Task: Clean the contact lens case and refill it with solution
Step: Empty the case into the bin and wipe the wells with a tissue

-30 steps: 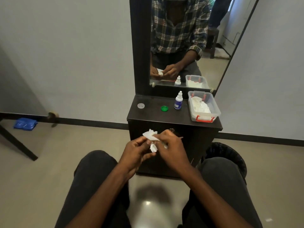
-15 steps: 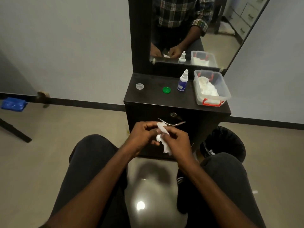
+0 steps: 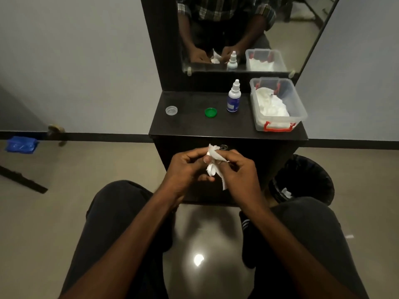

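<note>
Now, going from left to right, the clear cap point(image 3: 171, 110) lies alone on the left part of the dark cabinet top point(image 3: 190, 124), and the green cap point(image 3: 211, 112) lies well apart from it, near the solution bottle point(image 3: 233, 98). Both caps are small, light and smooth, so I think they slide easily and are best taken by the rim with 2 fingertips.

In front of the cabinet, the left hand point(image 3: 187, 169) has its fingers curled and holds the lens case point(image 3: 211, 170), a small white plastic piece that shows only partly between the 2 hands. It looks hard and very light, and probably slippery if wet, so a firm hold by its outer edge seems safest to me. The right hand point(image 3: 239, 171) pinches a white tissue point(image 3: 217, 157) with bent fingers and presses it against the case. The tissue is soft and thin, it can tear when it is wet.

The bottle stands upright with its tip closed. It is light and a little soft, I judge, so it should be held by the middle of the body. At the far right, the plastic box point(image 3: 300, 108) holds more white tissues. Refilling is not yet begun.
</note>
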